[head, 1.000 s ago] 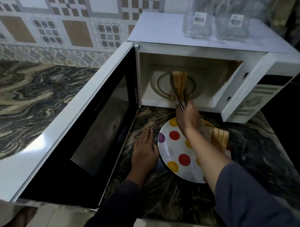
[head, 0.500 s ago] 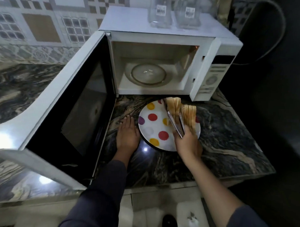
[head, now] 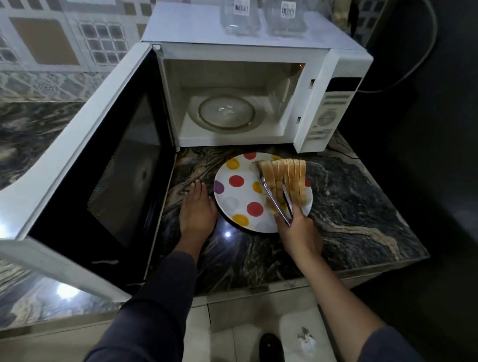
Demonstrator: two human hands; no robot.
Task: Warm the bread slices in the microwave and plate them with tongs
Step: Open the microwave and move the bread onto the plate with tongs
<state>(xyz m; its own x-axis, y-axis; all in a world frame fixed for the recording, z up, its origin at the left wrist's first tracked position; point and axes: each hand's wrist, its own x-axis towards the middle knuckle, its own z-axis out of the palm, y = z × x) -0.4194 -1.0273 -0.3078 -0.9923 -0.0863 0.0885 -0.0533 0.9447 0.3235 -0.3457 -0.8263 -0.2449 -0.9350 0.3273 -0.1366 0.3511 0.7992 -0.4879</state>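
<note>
A white plate with coloured dots lies on the dark marble counter in front of the microwave. Several bread slices stand on edge, leaning together on the plate's right side. My right hand grips metal tongs whose arms clamp the leftmost slices against the rest of the stack. My left hand rests flat on the counter just left of the plate. The microwave's door hangs wide open to the left, and its glass turntable carries nothing.
Two clear glass containers with barcode labels stand on top of the microwave. A power cable curves along the dark wall at right. The counter's front edge runs just below my hands, with tiled floor beneath.
My right hand carried slices in the tongs out of the microwave and set them on the plate against the other slices. The camera pulled back. My left hand stayed on the counter.
</note>
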